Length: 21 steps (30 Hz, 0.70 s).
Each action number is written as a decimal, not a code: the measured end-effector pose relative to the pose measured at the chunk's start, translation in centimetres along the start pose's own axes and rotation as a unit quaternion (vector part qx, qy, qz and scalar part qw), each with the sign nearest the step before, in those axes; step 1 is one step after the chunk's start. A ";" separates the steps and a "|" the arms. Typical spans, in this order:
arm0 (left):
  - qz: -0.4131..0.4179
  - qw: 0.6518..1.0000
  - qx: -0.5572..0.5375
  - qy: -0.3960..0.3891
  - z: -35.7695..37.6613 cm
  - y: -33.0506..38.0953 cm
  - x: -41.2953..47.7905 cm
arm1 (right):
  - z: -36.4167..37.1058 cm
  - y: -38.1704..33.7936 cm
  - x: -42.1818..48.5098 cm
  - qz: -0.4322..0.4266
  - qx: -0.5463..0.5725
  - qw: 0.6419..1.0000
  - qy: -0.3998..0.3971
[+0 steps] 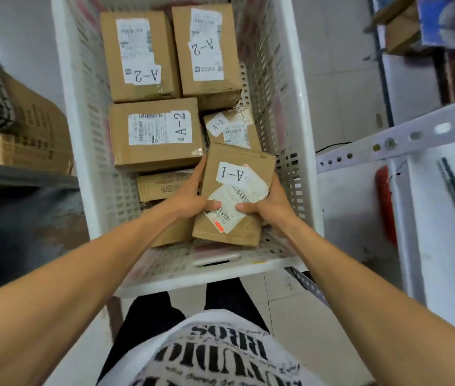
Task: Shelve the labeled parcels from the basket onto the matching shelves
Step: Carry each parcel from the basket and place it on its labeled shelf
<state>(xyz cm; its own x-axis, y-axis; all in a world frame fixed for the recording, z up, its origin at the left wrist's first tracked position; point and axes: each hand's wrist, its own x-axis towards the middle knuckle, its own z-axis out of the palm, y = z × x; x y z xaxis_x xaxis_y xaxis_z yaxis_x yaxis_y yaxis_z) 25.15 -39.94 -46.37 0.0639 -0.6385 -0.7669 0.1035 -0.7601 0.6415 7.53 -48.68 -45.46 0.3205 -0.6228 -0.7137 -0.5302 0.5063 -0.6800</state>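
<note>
Basket (pixel 300 112): we look down into a white perforated crate, and we place everything else against it.
Held parcel (pixel 241 160): a brown carton marked A-1 with a barcode slip. It sits tilted inside the basket, at the near right part. We cannot tell whether it rests on the basket floor or is raised off it.
Left hand (pixel 190 196): we grasp the held parcel's left edge, fingers curled along its side and thumb on the slip.
Right hand (pixel 270 204): we grasp the parcel's right edge, next to the basket's right wall, with the thumb on top.
A-2 parcels: three cartons lie flat in the basket. One is at the far left (pixel 140 55), one at the far right (pixel 206 51), and one is in the middle of the left side (pixel 155 133).
Small A-1 parcel (pixel 231 128): it lies by the basket's right wall, just beyond the held parcel.
Lower cartons (pixel 162 185): plain brown boxes at the basket's near left, under our left hand.
Shelf rail (pixel 401 140): a white slotted bar outside the basket, on its right.
</note>
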 end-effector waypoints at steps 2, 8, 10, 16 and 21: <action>0.023 1.000 0.012 0.002 -0.7 1.9 -1.5 | 0.0 -2.2 -1.7 -0.018 0.008 1.000 0.018; 0.084 0.995 0.053 0.002 -2.1 7.3 -8.1 | 0.9 -7.2 -8.7 -0.104 0.043 0.991 0.066; 0.106 0.991 0.076 0.015 -2.9 8.5 -10.3 | 1.6 -8.5 -11.3 -0.135 0.062 0.986 0.076; 0.206 0.974 0.089 -0.008 -4.0 11.1 -17.0 | 2.9 -11.4 -18.1 -0.205 0.066 0.969 0.120; 0.234 0.968 0.083 -0.039 -3.7 10.7 -21.9 | 3.5 -11.1 -22.6 -0.233 0.048 0.959 0.153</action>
<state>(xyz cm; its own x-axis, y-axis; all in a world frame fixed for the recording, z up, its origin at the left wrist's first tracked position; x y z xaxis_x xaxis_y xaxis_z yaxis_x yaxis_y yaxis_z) 28.58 -33.69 -22.78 -0.0099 -0.9200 -0.3918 -0.0792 -0.3899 0.9174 8.92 -38.10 -22.39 0.2527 -0.9331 -0.2560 -0.3050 0.1743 -0.9363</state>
